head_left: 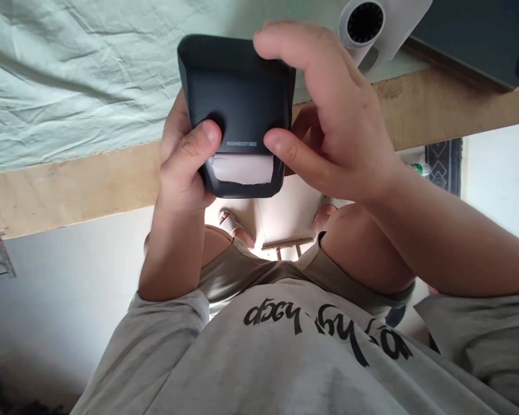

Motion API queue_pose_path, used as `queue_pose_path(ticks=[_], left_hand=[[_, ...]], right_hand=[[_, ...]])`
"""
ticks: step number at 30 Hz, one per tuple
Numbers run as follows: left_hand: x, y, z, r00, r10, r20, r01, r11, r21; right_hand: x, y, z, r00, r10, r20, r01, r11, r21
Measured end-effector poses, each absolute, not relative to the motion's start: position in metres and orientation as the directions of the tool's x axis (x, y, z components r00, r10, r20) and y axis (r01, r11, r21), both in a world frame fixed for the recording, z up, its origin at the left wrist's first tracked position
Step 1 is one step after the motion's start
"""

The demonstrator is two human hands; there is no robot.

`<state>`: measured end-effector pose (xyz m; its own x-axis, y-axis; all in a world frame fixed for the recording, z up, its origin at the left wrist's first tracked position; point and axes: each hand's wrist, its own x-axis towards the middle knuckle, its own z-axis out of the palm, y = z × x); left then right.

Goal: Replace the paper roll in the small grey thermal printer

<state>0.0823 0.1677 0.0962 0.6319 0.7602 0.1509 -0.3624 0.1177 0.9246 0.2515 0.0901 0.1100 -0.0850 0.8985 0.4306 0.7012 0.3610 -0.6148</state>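
Both of my hands hold a black label printer [237, 98] marked NIIMBOT above the table's front edge. A strip of white label paper [243, 169] shows in the slot at its near end. My left hand [184, 147] grips the printer's left side, thumb on the front face and the other fingers hidden behind. With its thumb near the lettering and its index finger on the far right corner, my right hand [341, 115] clasps the right side. Its remaining fingers curl behind the printer.
A light green cloth [78, 75] covers the table, leaving a bare wooden edge [69, 190] along the front. White rolled material with a dark core [365, 23] lies at the back right, beside a dark flat panel [480, 40]. My knees are below the table edge.
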Motion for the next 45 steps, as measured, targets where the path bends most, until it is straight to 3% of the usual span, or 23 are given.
queue_pose_path(ticks=[4, 10, 20, 23, 27, 35, 45], left_hand=[[0.080, 0.169, 0.095, 0.655, 0.745, 0.125, -0.363, 0.165, 0.917], [0.080, 0.168, 0.096, 0.639, 0.758, 0.128, -0.411, 0.197, 0.890], [0.084, 0.166, 0.111, 0.703, 0.711, -0.006, -0.420, 0.422, 0.804], [0.081, 0.167, 0.108, 0.694, 0.719, -0.028, -0.378, 0.398, 0.836], [0.079, 0.167, 0.107, 0.659, 0.752, -0.021, -0.372, 0.349, 0.860], [0.076, 0.172, 0.108, 0.646, 0.763, -0.026, -0.478, 0.431, 0.765], [0.078, 0.173, 0.108, 0.612, 0.790, -0.036, -0.399, 0.349, 0.848]], right_hand=[[0.250, 0.091, 0.110, -0.091, 0.898, 0.430, 0.693, 0.367, -0.620], [0.241, 0.086, 0.111, -0.012, 0.941, 0.338, 0.682, 0.255, -0.685], [0.234, 0.081, 0.110, -0.027, 0.872, 0.488, 0.801, 0.311, -0.512], [0.227, 0.080, 0.108, -0.001, 0.892, 0.451, 0.808, 0.266, -0.525], [0.221, 0.082, 0.103, -0.020, 0.863, 0.505, 0.819, 0.304, -0.486], [0.223, 0.085, 0.100, -0.007, 0.861, 0.508, 0.813, 0.301, -0.499], [0.225, 0.087, 0.101, -0.016, 0.833, 0.553, 0.798, 0.344, -0.495]])
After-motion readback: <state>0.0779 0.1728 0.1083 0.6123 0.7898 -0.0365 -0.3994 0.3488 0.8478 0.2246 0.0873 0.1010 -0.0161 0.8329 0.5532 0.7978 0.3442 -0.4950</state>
